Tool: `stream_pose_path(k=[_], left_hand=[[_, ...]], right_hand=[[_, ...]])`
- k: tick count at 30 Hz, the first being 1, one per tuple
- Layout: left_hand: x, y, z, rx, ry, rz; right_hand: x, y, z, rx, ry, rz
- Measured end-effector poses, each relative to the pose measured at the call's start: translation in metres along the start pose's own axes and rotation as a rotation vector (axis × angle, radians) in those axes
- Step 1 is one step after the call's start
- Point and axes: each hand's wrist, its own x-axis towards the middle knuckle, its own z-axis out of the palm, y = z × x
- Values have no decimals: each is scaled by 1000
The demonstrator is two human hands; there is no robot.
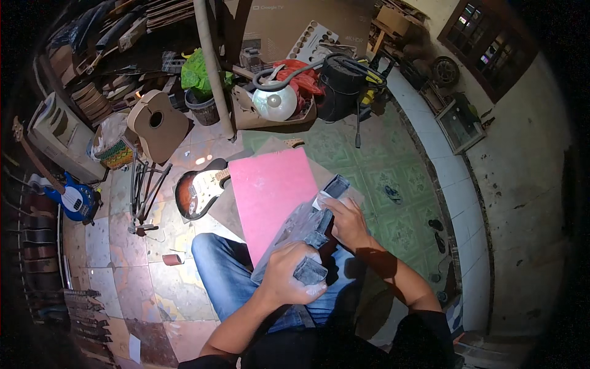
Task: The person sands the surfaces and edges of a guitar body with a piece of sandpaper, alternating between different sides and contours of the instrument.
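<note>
A dusty grey piece with block-like projections rests at a slant over my lap; its exact kind I cannot tell. Fingers of my left hand are wrapped round its near end, next to a square-ended block. My right hand is closed at the far end, pressing a small whitish sheet against the grey surface. Pale dust coats the left fingers. Under and beyond the piece lies a flat pink sheet, partly covered by it.
A sunburst electric guitar lies left of the pink sheet. Farther left are a blue bass, a metal stand and a curled brown strip. An acoustic guitar body, a box and a black bucket stand at the back.
</note>
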Motion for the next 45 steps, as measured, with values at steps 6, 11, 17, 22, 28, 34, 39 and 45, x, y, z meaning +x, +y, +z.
stream_pose_path(k=[6,11,17,22,28,34,39,45], left_hand=[[2,3,-1,14,-7,-12],[-4,-1,0,7,-11,-4],[-1,-2,1,13,-13,-15],[3,-3,-5,29,21,-4],[6,-7,-10,19,33,-53],[5,-12,-12,12,36,-59],[7,-13,-14,25,44,-40],[6,-13,-15,18,34,-40]], right_hand=[[8,-7,-11,-78,5,65],[10,-12,-18,-32,-146,81],[-17,4,-1,65,-218,142],[-5,14,-8,-99,45,-22],[2,14,-18,-137,18,-52],[-7,15,-4,-116,10,-47],[-3,16,3,-140,105,-14],[6,16,-7,-172,121,-35]])
